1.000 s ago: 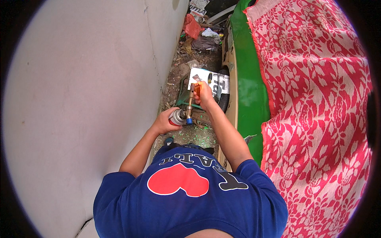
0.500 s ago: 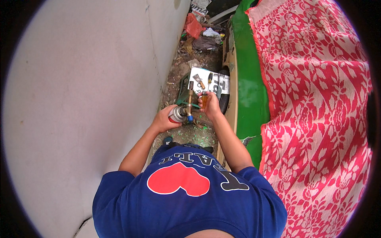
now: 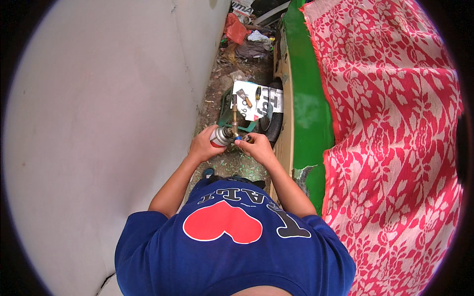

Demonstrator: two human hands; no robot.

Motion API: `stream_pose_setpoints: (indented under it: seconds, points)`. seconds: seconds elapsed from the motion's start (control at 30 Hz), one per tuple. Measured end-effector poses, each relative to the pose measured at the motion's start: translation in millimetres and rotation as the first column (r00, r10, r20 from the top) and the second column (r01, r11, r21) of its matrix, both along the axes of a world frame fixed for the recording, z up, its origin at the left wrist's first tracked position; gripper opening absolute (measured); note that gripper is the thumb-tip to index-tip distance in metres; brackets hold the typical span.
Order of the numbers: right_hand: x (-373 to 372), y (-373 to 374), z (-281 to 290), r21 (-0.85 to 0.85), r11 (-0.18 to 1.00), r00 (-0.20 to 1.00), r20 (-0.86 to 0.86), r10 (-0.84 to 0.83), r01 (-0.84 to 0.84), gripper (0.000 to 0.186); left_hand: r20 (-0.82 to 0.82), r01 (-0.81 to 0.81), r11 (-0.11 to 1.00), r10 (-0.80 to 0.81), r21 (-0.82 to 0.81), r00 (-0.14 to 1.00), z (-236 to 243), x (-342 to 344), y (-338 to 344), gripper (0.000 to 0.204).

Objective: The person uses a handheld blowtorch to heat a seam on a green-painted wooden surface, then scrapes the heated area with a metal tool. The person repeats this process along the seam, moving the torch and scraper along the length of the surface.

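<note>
Left hand (image 3: 201, 147): fingers wrapped round gas canister (image 3: 220, 136). Right hand (image 3: 261, 149): fingers pinching blue knob (image 3: 238, 138) of brass torch (image 3: 234, 114). Apparent step: valve adjustment; next move needs gas canister steady.

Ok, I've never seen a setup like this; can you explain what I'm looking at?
There's no machine: these are a person's bare hands. The view comes from a wide fisheye camera on their head, looking down, so straight edges bend. The left hand grips a canister fitted with a brass torch head; the right hand has its fingers at the blue knob. Beyond, a scraper and a screwdriver lie on a white board. A pale wall stands left; red patterned cloth hangs right.
</note>
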State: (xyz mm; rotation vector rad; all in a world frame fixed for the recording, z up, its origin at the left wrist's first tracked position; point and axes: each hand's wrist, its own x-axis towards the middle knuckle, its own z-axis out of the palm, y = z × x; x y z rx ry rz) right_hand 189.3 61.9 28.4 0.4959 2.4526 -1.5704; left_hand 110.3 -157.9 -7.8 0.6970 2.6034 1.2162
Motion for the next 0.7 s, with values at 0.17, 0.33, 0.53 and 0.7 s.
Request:
stream_pose_setpoints:
  seconds: [0.17,0.33,0.53,0.7]
  points:
    - [-0.1,0.1,-13.3,-0.074,0.996,0.998,-0.045,-0.043,0.040,0.041,0.000,-0.003,1.000,0.003,-0.012,1.000,-1.7,-0.8,0.8,0.083]
    - [-1.6,2.1,-22.0,-0.260,0.964,0.997,-0.018,-0.071,0.064,0.034,-0.026,-0.002,1.000,0.002,-0.007,1.000,-2.5,0.4,2.3,0.082]
    - [-1.7,2.3,-19.1,-0.372,0.925,0.997,0.014,-0.076,0.076,0.030,-0.028,0.003,1.000,-0.003,0.008,1.000,-1.0,-0.7,3.1,0.081]
    - [-2.2,2.3,-19.0,-0.424,0.902,0.997,0.020,-0.076,0.078,0.028,-0.034,0.002,1.000,-0.001,0.025,0.999,-4.3,-2.2,2.5,0.081]
